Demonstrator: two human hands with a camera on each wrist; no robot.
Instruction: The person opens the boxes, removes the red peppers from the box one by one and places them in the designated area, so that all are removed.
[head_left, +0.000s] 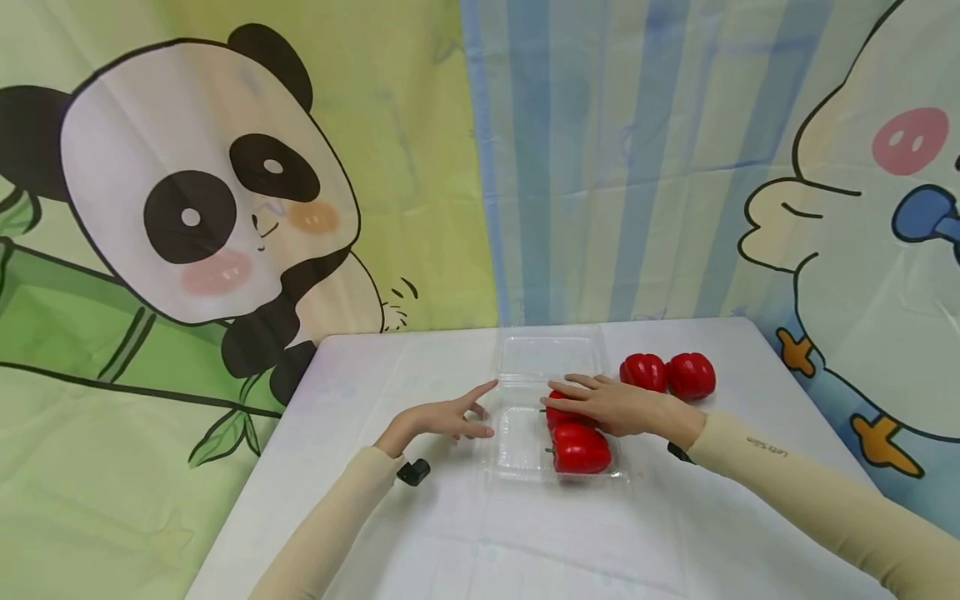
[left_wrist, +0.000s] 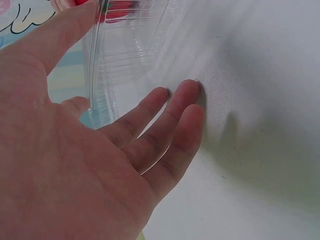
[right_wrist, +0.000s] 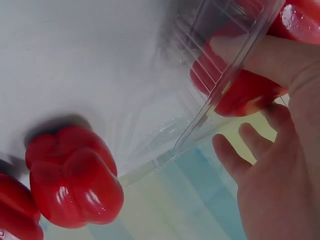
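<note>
A clear plastic clamshell box (head_left: 517, 446) lies unfolded on the table, its lid (head_left: 551, 354) toward the back. Two red bell peppers sit in its right half: the front pepper (head_left: 581, 450) shows fully, the rear one (head_left: 557, 417) is partly covered by my right hand (head_left: 626, 406). In the right wrist view, thumb and fingers lie on either side of that rear pepper (right_wrist: 240, 95), gripping it. At the box's left wall is my left hand (head_left: 442, 419), fingers spread and loosely extended. The left wrist view shows its thumb (left_wrist: 70, 35) by the clear rim.
Two more red bell peppers, one (head_left: 642, 372) beside the other (head_left: 691, 376), rest on the white table (head_left: 420, 533) right of the box. A printed cloth backdrop (head_left: 420, 167) stands behind the table.
</note>
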